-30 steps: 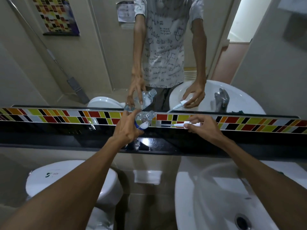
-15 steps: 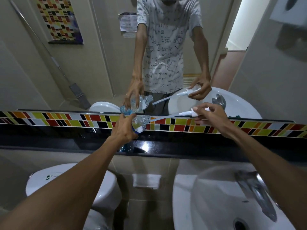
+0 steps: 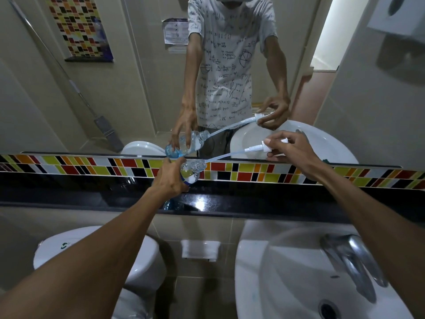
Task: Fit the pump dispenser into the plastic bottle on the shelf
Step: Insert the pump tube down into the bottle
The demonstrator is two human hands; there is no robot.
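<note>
A small clear plastic bottle (image 3: 192, 169) with a blue base leans to the right on the black shelf (image 3: 253, 199), and my left hand (image 3: 171, 178) grips its body. My right hand (image 3: 292, 149) pinches the white head of the pump dispenser (image 3: 258, 148), held up and to the right of the bottle. The pump's thin tube (image 3: 224, 155) slopes down to the left, its tip at the bottle's open mouth. The mirror above repeats both hands, the bottle and the pump.
A band of coloured tiles (image 3: 322, 174) runs behind the shelf under the mirror. Below the shelf sit a white basin (image 3: 287, 284) with a chrome tap (image 3: 351, 261) on the right, a toilet (image 3: 138, 261) on the left, and a white wall holder (image 3: 200, 249) between them.
My right hand lifted the pump off the shelf, up and to the right, and brought its tube tip to the bottle's mouth. My left hand kept the bottle tilted on the shelf.
</note>
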